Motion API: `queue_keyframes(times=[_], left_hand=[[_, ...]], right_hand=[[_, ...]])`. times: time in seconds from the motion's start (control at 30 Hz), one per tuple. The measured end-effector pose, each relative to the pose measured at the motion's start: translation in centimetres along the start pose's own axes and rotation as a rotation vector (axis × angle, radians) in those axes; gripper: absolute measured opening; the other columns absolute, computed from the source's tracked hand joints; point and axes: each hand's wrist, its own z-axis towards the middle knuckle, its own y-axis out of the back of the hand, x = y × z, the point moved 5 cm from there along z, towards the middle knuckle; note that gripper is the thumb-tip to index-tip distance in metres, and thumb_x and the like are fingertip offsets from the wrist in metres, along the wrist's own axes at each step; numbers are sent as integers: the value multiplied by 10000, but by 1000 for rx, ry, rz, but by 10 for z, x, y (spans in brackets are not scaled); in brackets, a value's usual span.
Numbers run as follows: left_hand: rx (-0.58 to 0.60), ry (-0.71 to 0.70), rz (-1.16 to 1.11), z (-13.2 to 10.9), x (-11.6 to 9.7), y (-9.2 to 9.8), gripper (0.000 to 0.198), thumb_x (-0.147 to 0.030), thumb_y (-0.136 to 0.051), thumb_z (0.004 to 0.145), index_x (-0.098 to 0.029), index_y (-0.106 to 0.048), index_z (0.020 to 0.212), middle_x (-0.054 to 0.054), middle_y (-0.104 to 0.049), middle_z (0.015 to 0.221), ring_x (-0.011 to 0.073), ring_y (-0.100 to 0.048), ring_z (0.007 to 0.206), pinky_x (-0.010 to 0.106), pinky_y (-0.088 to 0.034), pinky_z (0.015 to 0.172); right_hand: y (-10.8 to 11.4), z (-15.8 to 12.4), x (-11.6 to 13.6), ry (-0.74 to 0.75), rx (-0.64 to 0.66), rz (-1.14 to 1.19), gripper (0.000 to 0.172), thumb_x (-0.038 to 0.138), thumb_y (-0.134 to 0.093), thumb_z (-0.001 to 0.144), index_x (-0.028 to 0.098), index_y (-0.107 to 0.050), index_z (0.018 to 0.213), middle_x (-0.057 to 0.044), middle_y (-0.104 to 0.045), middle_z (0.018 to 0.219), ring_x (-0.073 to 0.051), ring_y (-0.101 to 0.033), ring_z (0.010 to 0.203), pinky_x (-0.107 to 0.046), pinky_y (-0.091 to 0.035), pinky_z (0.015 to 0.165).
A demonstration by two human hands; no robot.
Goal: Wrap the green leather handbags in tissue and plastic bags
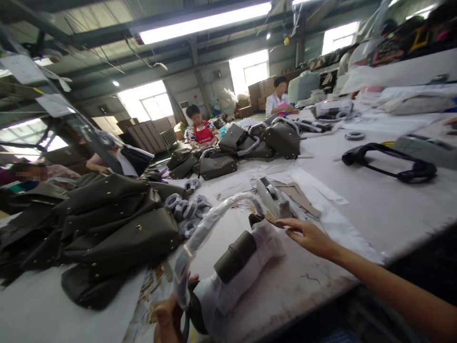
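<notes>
A dark olive bag [235, 256], partly covered in white wrapping, lies on the pale table near its front edge. Its long handle [209, 220], wrapped in clear plastic, arches up and to the left. At the bag's near left end, my left hand [168, 318] has its fingers wrapped round the side and handle base, partly hidden behind them. My right hand [303, 234] pinches a dark strap piece at the bag's far right end, thumb and fingers close together. Just beyond the bag sits a grey tape dispenser [273, 197].
Olive bags [117, 224] are heaped on the left, more [264, 140] farther back. Tape rolls [185, 207] lie beside the left heap. A black frame-like object [387, 162] and another dispenser [424, 147] are at the right. Several people work around the table.
</notes>
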Motion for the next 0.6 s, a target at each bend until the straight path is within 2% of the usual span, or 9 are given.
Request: queue_keyframes(times=[0.07,0.13,0.23,0.27,0.37,0.43,0.5,0.6], left_hand=[[36,79,19,14,-4,4,734,-734,-217,920,-243,-748,1048,68,-733,1142,299,-642,1150,448,-513,1011],[91,90,105,34,-10,5,702,-708,-288,927,-190,-744,1053,101,-743,1095,302,-675,1081,447,-551,950],[196,-42,356,76,-19,-4,526,-572,-476,926,-148,-697,1146,115,-734,1105,284,-686,1045,427,-548,944],[247,-109,481,92,-21,-11,487,-517,-479,940,-152,-662,1207,116,-717,1154,266,-676,1067,405,-544,946],[253,-129,608,142,-11,-30,359,-388,-575,918,-161,-663,1181,129,-683,1208,237,-681,999,392,-548,916],[261,-135,697,170,1,-43,296,-339,-620,914,-182,-654,1163,121,-632,1281,231,-639,1072,440,-505,985],[289,-126,767,189,12,-55,274,-346,-613,932,-183,-635,1152,100,-621,1256,227,-616,1095,462,-507,971],[357,-124,822,201,19,-66,282,-365,-604,941,-168,-621,1142,83,-627,1187,220,-622,1050,439,-532,912]], right_hand=[[11,-2,-4,-78,-64,-69,389,458,-537,891,244,-732,1151,-58,-712,1196,-295,-664,1106,-419,-545,980],[16,-8,-7,-119,-115,-111,388,525,-554,875,278,-749,1102,-41,-731,1151,-310,-681,1065,-425,-567,941],[16,-21,-14,-136,-187,-122,384,597,-578,837,347,-749,1073,-13,-746,1101,-337,-683,1056,-470,-570,936],[13,-27,-17,-151,-200,-123,383,614,-584,823,371,-745,1073,-7,-752,1078,-346,-688,1043,-489,-574,928],[3,-43,-25,-178,-203,-139,382,644,-590,796,423,-734,1073,-2,-764,1011,-365,-711,965,-520,-601,858],[-4,-49,-24,-159,-193,-150,379,645,-588,794,441,-729,1080,1,-768,985,-367,-723,916,-512,-623,792],[-7,-51,-17,-109,-180,-158,361,629,-592,794,453,-728,1078,9,-770,963,-362,-731,878,-493,-636,737],[-10,-51,7,-12,-144,-144,296,573,-607,804,460,-738,1045,15,-773,918,-339,-741,809,-458,-644,723]])
